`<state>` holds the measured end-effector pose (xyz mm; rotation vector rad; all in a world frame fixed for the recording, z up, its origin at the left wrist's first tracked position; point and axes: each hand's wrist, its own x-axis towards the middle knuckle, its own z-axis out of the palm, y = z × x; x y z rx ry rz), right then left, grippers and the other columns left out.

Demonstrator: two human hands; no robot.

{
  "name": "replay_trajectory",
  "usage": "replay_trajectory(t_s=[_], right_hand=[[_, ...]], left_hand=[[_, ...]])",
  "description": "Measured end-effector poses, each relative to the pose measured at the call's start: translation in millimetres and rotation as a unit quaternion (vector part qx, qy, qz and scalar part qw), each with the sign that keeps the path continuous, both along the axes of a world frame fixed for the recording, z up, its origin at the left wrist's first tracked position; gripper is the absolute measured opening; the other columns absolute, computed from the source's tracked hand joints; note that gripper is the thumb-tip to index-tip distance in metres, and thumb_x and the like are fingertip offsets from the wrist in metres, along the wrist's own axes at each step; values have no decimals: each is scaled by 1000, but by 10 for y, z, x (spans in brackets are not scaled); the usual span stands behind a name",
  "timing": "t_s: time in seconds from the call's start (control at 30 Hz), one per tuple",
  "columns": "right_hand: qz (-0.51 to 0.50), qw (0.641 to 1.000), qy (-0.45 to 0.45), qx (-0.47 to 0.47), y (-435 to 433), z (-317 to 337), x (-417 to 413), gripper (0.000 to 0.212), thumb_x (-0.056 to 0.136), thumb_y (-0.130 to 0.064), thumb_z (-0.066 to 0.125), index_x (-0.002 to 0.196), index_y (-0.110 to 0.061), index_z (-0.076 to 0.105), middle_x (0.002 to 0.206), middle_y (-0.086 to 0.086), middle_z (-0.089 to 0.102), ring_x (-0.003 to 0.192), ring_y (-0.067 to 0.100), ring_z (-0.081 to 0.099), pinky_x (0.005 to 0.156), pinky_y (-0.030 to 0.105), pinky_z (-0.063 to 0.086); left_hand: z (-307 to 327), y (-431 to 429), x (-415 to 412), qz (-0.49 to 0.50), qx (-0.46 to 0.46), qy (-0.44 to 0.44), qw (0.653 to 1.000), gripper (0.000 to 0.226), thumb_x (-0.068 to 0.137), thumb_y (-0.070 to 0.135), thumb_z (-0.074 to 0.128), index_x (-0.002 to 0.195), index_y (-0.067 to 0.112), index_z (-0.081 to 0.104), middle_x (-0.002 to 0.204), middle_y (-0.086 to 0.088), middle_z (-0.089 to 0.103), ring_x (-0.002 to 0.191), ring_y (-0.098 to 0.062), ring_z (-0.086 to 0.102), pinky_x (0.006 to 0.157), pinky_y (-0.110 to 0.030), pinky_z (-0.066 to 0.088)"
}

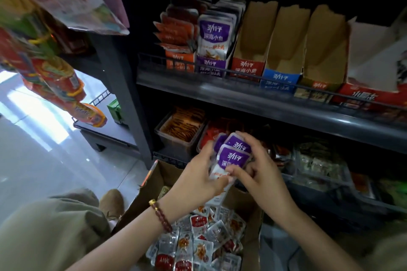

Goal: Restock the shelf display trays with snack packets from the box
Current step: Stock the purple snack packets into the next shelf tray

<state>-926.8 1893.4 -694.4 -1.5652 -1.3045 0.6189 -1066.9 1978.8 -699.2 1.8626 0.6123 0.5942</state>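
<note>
Above the cardboard box [157, 177], both hands hold a stack of purple packets [234, 157].
The left hand [196, 182] grips the stack's side and the right hand [264, 176] pinches its lower edge, with the packets' long axis upright. The purple tray [210, 68] stands well above the box on the dark wire-railed shelf [242, 92], slightly leftward, nearer the left hand. Glossy floor tiles [55, 149] lie left of the box.

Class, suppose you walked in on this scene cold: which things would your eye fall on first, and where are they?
First, the stack of purple packets at the centre, gripped between the left hand and right hand above the open cardboard box of loose packets. Next, the row of empty cardboard trays on the upper shelf, just right of a full purple tray.
</note>
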Motion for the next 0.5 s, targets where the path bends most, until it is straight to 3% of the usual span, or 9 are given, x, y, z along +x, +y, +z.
replay_trajectory(t_s=[0.07, 0.13, 0.27, 0.33, 0.4, 0.5], right_hand=[[19, 998, -49, -18, 20, 48, 19, 69, 85, -34, 63, 136, -57, 23, 128, -32, 38, 110, -3, 54, 83, 18, 52], [40, 998, -37, -17, 69, 131, 36, 68, 84, -38, 60, 138, -56, 23, 126, -33, 38, 112, -7, 51, 86, 19, 51], [50, 992, 113, 26, 264, 388, 63, 76, 80, -24, 66, 140, -49, 26, 122, -25, 54, 108, 1, 59, 80, 18, 52], [27, 988, 149, 39, 402, 541, 81, 81, 74, -15, 73, 134, -45, 28, 110, -30, 60, 103, -7, 60, 80, 14, 51], [24, 987, 154, 44, 545, 717, 113, 70, 72, -9, 74, 125, -38, 40, 105, -22, 64, 96, -8, 61, 77, 11, 50], [39, 990, 123, 55, 743, 992, 196, 44, 74, -10, 74, 110, -29, 56, 97, -14, 71, 89, -3, 66, 68, 9, 48]], left_hand=[[-6, 30, -5, -10, 13, 7, 1000, 63, 83, 21, 72, 132, 33, 35, 120, 9, 57, 107, -7, 60, 86, -35, 56], [40, 61, 10, -8, 21, -10, 1000, 59, 84, 23, 69, 133, 30, 36, 118, 8, 58, 105, -10, 61, 84, -39, 56], [281, 184, 81, 6, 28, -65, 997, 50, 83, 31, 65, 127, 33, 41, 118, 8, 59, 108, -8, 60, 91, -34, 52], [447, 294, 123, 14, 69, -77, 995, 47, 82, 39, 61, 125, 31, 42, 119, 10, 54, 108, -3, 56, 92, -27, 50], [608, 423, 154, 16, 110, -82, 990, 44, 84, 36, 59, 122, 31, 38, 119, 10, 49, 107, -1, 55, 89, -21, 48], [802, 628, 206, 11, 96, -97, 991, 49, 88, 30, 61, 122, 37, 27, 119, 11, 55, 104, -2, 60, 87, -30, 53]])
